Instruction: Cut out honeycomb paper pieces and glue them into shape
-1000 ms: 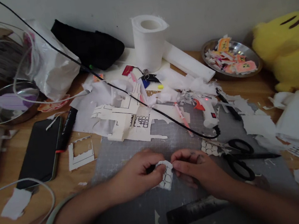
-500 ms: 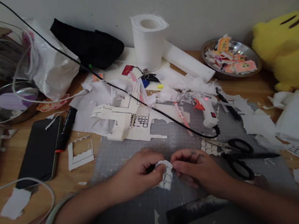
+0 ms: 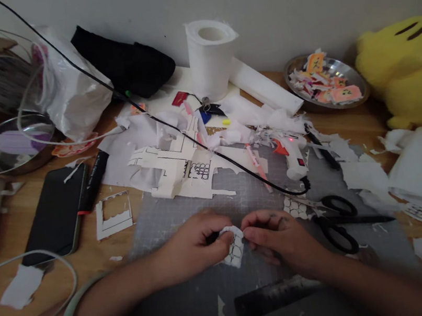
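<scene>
Between my hands is a small white paper piece [image 3: 235, 253] with black rounded outlines. My left hand [image 3: 202, 244] pinches it at its upper left between thumb and fingers. The thumb and forefinger of my right hand [image 3: 282, 239] are pressed together at its upper right edge. Both hands are above a grey cutting mat [image 3: 166, 228]. Black-handled scissors [image 3: 333, 216] lie right of my right hand, beside another outlined paper piece [image 3: 295, 207]. A dark ruler [image 3: 273, 296] lies below the hands.
Cut paper sheets [image 3: 181, 168] and a glue gun [image 3: 295, 158] lie beyond the hands, with a black cable [image 3: 253, 173] crossing above them. A phone [image 3: 58, 212] is at left. Farther back are a paper roll [image 3: 210, 63], a metal bowl [image 3: 330, 103] and a yellow plush [image 3: 408, 75].
</scene>
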`<act>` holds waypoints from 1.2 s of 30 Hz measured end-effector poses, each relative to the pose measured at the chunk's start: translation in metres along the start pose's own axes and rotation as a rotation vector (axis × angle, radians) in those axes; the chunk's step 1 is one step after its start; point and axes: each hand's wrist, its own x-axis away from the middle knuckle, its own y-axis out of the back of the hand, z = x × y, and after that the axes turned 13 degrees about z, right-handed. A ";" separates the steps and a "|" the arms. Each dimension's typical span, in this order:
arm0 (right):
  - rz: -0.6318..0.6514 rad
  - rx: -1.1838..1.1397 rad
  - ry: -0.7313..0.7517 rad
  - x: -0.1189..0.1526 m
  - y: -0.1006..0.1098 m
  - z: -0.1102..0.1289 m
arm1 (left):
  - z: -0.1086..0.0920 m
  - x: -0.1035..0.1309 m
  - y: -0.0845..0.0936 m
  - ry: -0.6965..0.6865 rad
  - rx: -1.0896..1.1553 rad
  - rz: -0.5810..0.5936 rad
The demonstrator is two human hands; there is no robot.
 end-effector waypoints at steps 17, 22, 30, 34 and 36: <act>-0.033 0.051 -0.022 -0.001 -0.003 0.002 | 0.000 -0.001 0.000 -0.005 -0.023 -0.012; -0.078 0.082 -0.058 -0.002 -0.006 0.005 | -0.001 -0.002 0.000 -0.005 -0.035 -0.005; -0.072 0.039 -0.029 -0.001 -0.006 0.001 | 0.000 -0.001 -0.001 -0.009 -0.033 -0.002; -0.026 -0.055 -0.017 -0.002 -0.003 0.000 | 0.000 -0.001 -0.001 0.010 -0.015 -0.019; -0.045 -0.083 -0.006 -0.003 -0.002 0.001 | 0.000 -0.001 0.000 0.016 0.003 -0.025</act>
